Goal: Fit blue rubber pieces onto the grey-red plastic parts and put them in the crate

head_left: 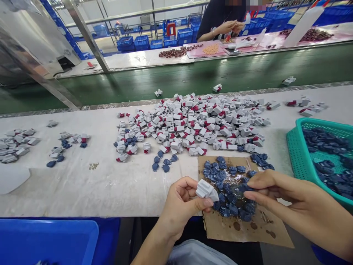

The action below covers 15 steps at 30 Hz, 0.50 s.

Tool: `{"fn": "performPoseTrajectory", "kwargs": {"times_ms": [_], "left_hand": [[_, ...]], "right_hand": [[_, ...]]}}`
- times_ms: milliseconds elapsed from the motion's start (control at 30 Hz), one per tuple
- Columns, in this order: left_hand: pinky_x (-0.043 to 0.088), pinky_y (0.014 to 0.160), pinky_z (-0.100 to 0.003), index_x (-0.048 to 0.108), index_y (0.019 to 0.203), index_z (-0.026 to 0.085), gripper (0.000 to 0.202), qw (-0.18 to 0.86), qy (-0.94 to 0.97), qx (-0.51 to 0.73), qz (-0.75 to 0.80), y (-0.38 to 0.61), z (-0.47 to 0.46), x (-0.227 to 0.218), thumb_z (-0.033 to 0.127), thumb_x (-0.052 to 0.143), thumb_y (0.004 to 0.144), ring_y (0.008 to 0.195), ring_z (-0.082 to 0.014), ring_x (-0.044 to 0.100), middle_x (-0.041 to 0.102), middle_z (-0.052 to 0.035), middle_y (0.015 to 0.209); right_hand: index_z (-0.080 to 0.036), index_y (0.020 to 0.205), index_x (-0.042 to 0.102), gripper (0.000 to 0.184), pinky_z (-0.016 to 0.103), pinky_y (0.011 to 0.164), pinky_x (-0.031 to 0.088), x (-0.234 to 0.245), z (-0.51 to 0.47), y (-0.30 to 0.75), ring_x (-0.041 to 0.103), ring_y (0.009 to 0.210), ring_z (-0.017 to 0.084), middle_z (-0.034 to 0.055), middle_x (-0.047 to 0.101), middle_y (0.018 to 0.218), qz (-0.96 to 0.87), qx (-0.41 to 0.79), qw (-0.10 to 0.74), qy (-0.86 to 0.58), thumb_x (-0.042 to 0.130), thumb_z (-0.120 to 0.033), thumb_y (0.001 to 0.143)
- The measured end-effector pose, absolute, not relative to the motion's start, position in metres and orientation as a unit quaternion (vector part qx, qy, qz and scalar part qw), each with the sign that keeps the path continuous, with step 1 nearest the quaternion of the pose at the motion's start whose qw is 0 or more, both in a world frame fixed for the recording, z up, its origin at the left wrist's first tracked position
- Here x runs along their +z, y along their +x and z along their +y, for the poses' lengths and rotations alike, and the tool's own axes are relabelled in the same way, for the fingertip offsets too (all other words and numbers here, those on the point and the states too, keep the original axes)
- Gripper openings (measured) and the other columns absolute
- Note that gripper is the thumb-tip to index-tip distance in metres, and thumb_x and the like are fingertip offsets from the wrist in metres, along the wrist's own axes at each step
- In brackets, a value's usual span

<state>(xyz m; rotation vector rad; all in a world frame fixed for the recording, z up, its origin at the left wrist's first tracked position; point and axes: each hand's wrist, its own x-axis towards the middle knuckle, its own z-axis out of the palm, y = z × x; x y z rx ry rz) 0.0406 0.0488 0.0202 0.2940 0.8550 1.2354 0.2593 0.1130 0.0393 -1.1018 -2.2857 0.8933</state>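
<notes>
My left hand (182,202) pinches a small white plastic piece (206,190) between thumb and fingers, just left of a brown cardboard sheet (242,230). Several dark blue plastic pieces (230,184) lie heaped on that cardboard. My right hand (292,200) reaches over the blue heap from the right, its fingers pressed together with the tips on the pieces; what they hold, if anything, is hidden. Beyond the cardboard spreads a big pile of white-and-red pieces (198,125) on the white worktable (91,180).
A teal basket (296,154) with blue pieces stands at the right. Small piles of grey and blue pieces (16,145) lie at the left. A blue bin (49,241) sits below the table edge. A green conveyor belt (193,79) runs behind; a person (223,22) works across it.
</notes>
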Motion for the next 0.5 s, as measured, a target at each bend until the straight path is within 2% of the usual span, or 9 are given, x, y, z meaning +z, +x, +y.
{"fn": "performPoseTrajectory", "kwargs": {"times_ms": [100,200,333,500], "left_hand": [[0.053,0.05,-0.013,0.061,0.065,0.012,0.034,0.729,0.115,0.566,0.368,0.046,0.047,0.021,0.016,0.091,0.051,0.053,-0.0061,0.061,0.07,0.001,0.062],[0.054,0.051,-0.013,0.062,0.066,0.012,0.031,0.736,0.114,0.573,0.342,0.05,0.045,0.023,0.012,0.09,0.054,0.054,-0.0056,0.062,0.07,0.0021,0.063],[0.055,0.051,-0.013,0.063,0.068,0.012,0.028,0.739,0.119,0.586,0.311,0.052,0.044,0.024,0.01,0.089,0.056,0.055,-0.0054,0.062,0.07,0.003,0.065],[0.055,0.053,-0.011,0.065,0.068,0.013,0.027,0.733,0.136,0.592,0.305,0.051,0.045,0.025,0.007,0.088,0.055,0.056,-0.005,0.064,0.071,0.0033,0.066]], "right_hand": [[-0.024,0.087,0.057,0.017,0.017,0.051,0.05,0.053,0.103,0.242,0.061,0.067,0.014,0.0005,0.062,0.082,-0.8,0.323,0.323,-0.388,0.064,-0.039,0.089],[-0.025,0.084,0.056,0.014,0.012,0.053,0.051,0.058,0.095,0.226,0.06,0.065,0.011,-0.0024,0.06,0.076,-0.781,0.354,0.359,-0.369,0.066,-0.034,0.088],[-0.022,0.078,0.057,0.02,0.013,0.051,0.051,0.057,0.093,0.219,0.061,0.063,0.012,-0.001,0.061,0.073,-0.771,0.371,0.36,-0.371,0.068,-0.036,0.086],[-0.019,0.073,0.057,0.024,0.016,0.047,0.047,0.06,0.094,0.222,0.059,0.06,0.013,0.001,0.061,0.07,-0.784,0.396,0.297,-0.375,0.064,-0.037,0.088]]}}
